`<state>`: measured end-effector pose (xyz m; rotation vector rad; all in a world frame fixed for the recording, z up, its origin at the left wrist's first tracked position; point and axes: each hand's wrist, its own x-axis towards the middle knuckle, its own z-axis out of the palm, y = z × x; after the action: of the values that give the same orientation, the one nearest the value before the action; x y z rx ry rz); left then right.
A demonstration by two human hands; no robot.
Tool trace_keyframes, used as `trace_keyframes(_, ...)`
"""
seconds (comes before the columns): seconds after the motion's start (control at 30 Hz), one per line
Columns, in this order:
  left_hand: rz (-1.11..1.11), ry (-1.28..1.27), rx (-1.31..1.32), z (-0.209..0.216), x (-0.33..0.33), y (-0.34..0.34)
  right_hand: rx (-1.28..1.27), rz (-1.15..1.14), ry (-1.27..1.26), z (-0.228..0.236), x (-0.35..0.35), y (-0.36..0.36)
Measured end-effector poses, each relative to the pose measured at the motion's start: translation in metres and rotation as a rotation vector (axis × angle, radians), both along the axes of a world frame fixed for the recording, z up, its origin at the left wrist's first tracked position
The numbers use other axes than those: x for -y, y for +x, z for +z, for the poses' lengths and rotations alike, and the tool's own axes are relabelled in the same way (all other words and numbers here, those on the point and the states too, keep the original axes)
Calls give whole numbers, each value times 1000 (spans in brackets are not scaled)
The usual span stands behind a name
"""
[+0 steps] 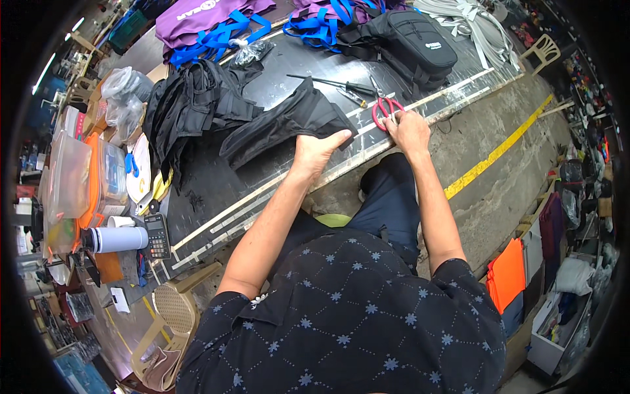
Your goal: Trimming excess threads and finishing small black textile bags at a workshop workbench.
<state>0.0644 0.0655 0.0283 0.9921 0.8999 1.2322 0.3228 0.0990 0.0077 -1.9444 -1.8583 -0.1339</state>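
Note:
My left hand (pixel 316 150) grips the near end of a folded piece of black fabric (pixel 282 121) that lies on the dark worktable (pixel 216 190). At the table's front edge my right hand (pixel 408 129) rests on red-handled scissors (pixel 386 109), fingers over the handles. A larger heap of black fabric pieces (pixel 190 105) lies to the left of the folded piece. A screwdriver with a black handle (pixel 331 83) lies just beyond the scissors.
A black bag (pixel 410 43) and purple bags with blue straps (pixel 216 23) sit at the table's far side. Clear plastic boxes (pixel 72 184), a white and black flask (pixel 115 239) and a calculator (pixel 157 235) stand at the left. A tan plastic chair (pixel 174 308) is below; a yellow floor line (pixel 499 148) runs to the right.

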Motion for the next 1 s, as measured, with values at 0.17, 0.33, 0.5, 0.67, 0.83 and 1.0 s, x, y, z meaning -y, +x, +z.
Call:
trace_keyframes(0.17,17,-72,-69,5,2,2,-103,-119,-258,9,1,2)
trace_keyframes(0.33,21,-122,35,2,5,7,-840,-30,-414,-9,42,27)
trace_keyframes(0.5,20,-195,115,6,9,11,-1349,261,-605,2,119,-23)
trace_keyframes(0.67,-14,-215,138,-11,7,17,-1395,325,-491,-24,151,-52)
trace_keyframes(0.83,38,-201,112,-18,13,21,-1318,364,-567,-20,148,-63)
trace_keyframes(1.0,94,-144,84,-14,17,26,-1162,330,-532,-20,139,-69)
